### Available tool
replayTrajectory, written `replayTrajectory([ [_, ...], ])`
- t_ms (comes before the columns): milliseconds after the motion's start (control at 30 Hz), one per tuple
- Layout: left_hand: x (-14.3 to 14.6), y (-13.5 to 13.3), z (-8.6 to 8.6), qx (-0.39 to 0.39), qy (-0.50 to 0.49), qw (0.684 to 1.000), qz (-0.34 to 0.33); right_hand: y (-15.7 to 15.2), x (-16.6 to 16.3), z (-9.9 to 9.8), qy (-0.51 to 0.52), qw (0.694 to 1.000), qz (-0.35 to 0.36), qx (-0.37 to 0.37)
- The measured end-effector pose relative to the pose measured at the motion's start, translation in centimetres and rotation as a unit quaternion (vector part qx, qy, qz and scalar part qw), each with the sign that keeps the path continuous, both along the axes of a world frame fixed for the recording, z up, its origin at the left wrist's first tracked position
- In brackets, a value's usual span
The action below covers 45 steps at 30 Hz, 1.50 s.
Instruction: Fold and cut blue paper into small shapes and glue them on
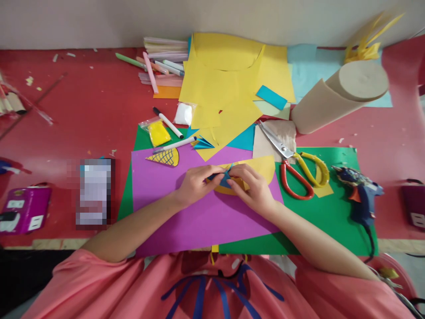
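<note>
Between my fingertips I hold a small piece of blue paper [224,178], pinched from both sides. My left hand [199,182] grips its left side with thumb and fingers, and my right hand [251,184] grips its right side. Part of the paper is hidden by the fingers. Under my hands lies a yellow paper piece [262,166] on the purple sheet [172,217]. Left of them rests a yellow paper cone shape [165,157] with dark crossing lines. Just above is a folded blue paper piece [203,143] beside a white marker [175,144].
Scissors [285,153] and a blue glue gun [361,195] lie to the right on the green sheet [327,226]. Yellow sheets [222,84] and a beige roll [332,102] stand behind. A yellow clay packet [159,133] lies left of centre; a phone [94,192] is farther left.
</note>
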<state>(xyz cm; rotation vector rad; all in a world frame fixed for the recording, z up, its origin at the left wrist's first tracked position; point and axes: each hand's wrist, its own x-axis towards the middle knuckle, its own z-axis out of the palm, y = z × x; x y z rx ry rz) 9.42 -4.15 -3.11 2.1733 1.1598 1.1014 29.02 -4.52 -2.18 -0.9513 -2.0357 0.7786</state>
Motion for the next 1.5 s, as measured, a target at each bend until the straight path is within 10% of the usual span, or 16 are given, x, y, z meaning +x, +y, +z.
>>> replayTrajectory([
  [833, 0.3, 0.1, 0.2, 0.066, 0.069, 0.994, -0.048, -0.3, -0.2, 0.3, -0.016, 0.999, 0.045, 0.01],
  [1500, -0.2, 0.4, 0.3, -0.222, -0.079, 0.968, -0.083, 0.8, 0.2, 1.0, 0.067, 0.948, 0.025, -0.311],
])
